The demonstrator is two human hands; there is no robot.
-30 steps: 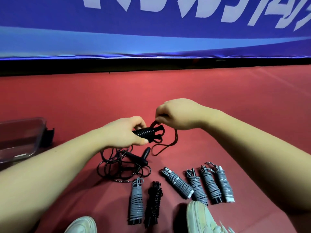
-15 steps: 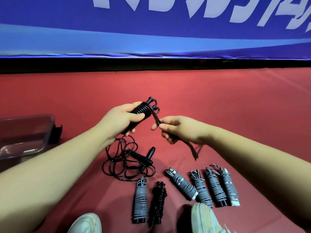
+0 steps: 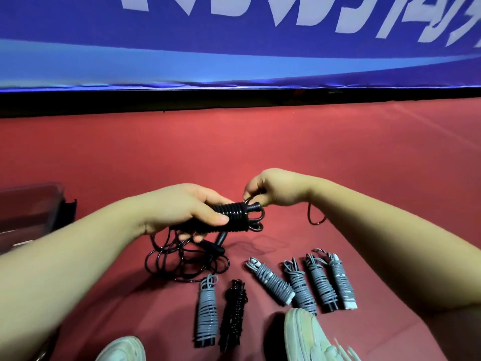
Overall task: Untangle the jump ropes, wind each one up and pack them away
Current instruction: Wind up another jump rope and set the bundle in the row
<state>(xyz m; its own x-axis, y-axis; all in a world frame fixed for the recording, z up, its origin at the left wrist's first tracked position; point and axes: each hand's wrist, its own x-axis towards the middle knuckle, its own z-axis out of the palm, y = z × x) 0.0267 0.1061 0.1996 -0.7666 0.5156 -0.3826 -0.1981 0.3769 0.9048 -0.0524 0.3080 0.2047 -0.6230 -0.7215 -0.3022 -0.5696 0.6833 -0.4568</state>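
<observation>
While left hand (image 3: pixel 182 209) grips black handles (image 3: pixel 231 214), right hand (image 3: pixel 270 188) pinches cord (image 3: pixel 316 221); wind tight, neat coils, tuck end.

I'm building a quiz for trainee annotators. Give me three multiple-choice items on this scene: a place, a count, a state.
1. Where is the clear bin?
A. at the left edge
B. beside the right shoe
C. on the banner

2. How many wound bundles lie on the floor?
A. three
B. six
C. ten

3. The black rope held by the left hand and right hand is:
A. lying loose
B. partly wound round its handles
C. cut in two

Answers: 1 A, the bin sits far left; 2 B, five grey and one black; 3 B, coils cover the handles, the rest hangs free.
</observation>
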